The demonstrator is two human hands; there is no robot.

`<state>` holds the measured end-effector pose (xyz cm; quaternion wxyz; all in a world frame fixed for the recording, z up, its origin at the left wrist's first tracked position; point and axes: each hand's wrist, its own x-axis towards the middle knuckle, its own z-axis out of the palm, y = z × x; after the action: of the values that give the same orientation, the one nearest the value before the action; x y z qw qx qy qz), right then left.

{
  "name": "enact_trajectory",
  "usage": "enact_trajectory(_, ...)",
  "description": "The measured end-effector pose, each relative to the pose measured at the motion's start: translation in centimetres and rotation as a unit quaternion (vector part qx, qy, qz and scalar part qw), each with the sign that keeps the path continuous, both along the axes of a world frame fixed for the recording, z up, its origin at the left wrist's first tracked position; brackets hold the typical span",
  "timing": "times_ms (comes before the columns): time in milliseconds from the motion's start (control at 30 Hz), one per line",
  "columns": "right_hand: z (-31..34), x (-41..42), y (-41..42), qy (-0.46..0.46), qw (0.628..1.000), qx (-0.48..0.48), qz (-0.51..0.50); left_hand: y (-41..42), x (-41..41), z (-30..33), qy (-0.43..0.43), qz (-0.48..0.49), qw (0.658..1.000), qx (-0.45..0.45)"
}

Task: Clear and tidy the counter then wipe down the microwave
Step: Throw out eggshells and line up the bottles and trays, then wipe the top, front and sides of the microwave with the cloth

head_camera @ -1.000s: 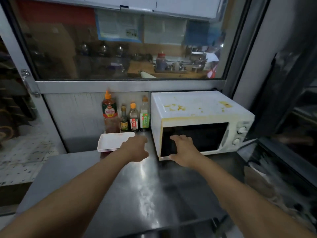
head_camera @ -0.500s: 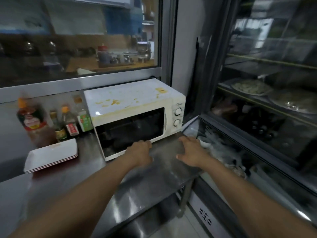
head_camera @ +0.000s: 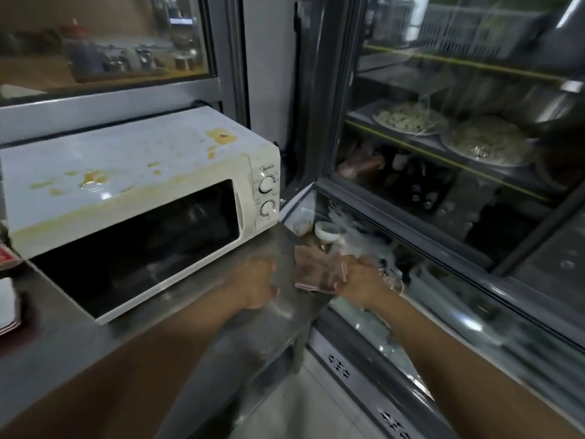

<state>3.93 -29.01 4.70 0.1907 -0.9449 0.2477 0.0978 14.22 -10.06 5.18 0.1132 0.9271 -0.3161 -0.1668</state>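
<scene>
Nearest the camera, both forearms reach out over the steel desk (head_camera: 95, 343). The left hand (head_camera: 254, 285) lies on the desk in front of the microwave's right lower corner, fingers loosely curled and holding nothing that can be seen. The right hand (head_camera: 357, 278) sits at the desk's right edge, its fingers on a pinkish cloth (head_camera: 316, 270) that lies on that corner; motion blur hides whether they pinch it or only press it. Just behind the hands, the white microwave (head_camera: 136, 172) stands on the desk, door closed, its top marked with yellow-brown stains, two dials on its right panel. At the far left edge a sliver of white plates (head_camera: 6, 307) shows. To the right, past the desk, a glass display case (head_camera: 443, 280) holds a small white bowl (head_camera: 327, 231) and, higher up, plates of food. Compared with half a second ago, the view has swung further right, the bottles have left the frame, and the right hand has moved onto the cloth
</scene>
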Motion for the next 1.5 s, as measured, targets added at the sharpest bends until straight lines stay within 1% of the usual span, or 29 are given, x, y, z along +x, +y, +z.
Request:
enact_trajectory(200,-3.7,3.6,-4.8,0.008,0.999,0.043,-0.009,-3.0,2.3,-2.6,0.033,0.054,0.998,-0.012)
enact_trajectory(267,-5.2,5.3,-6.3,0.029,0.998,0.058,-0.001,-4.0,2.8,-3.5,0.038,0.077,0.996,-0.006)
enact_trajectory(367,-7.4,7.6,-8.0,0.055,0.996,0.073,0.019,-5.3,3.2,-4.8,0.058,0.114,0.992,-0.020)
enact_trajectory(533,-10.5,9.6,-9.6,0.072,0.990,0.101,0.066,-7.3,3.3,-6.5,0.062,0.174,0.983,0.008)
enact_trajectory(700,-12.8,10.3,-9.8,0.038,0.990,0.087,0.102,-8.4,2.6,-7.5,0.054,0.212,0.976,0.016)
enact_trajectory(900,-12.6,11.0,-10.5,0.014,0.991,0.080,0.111,-8.3,1.8,-6.7,0.039,0.234,0.971,0.023)
enact_trajectory(1000,-11.7,11.2,-11.0,0.004,0.988,0.078,0.130,-7.9,1.5,-5.9,0.023,0.247,0.969,0.018)
enact_trajectory(1100,-9.7,11.4,-11.0,-0.034,0.984,0.088,0.152,-7.6,1.0,-4.6,0.016,0.256,0.967,0.007)
enact_trajectory(1200,-6.6,11.6,-10.1,-0.082,0.978,0.108,0.156,-7.3,0.7,-2.5,0.023,0.271,0.962,-0.028)
enact_trajectory(1267,-4.4,12.0,-9.6,-0.121,0.971,0.108,0.178,-6.9,0.6,-1.1,0.032,0.281,0.958,-0.055)
enact_trajectory(1367,-0.4,12.6,-8.8,-0.152,0.955,0.156,0.203,-6.1,0.7,1.0,0.028,0.295,0.951,-0.086)
enact_trajectory(1433,2.3,13.0,-7.9,-0.168,0.946,0.182,0.212,-5.5,1.1,2.2,0.030,0.312,0.943,-0.116)
enact_trajectory(1500,5.1,13.1,-6.7,-0.190,0.931,0.221,0.219,-4.9,1.5,3.7,0.070,0.346,0.916,-0.192)
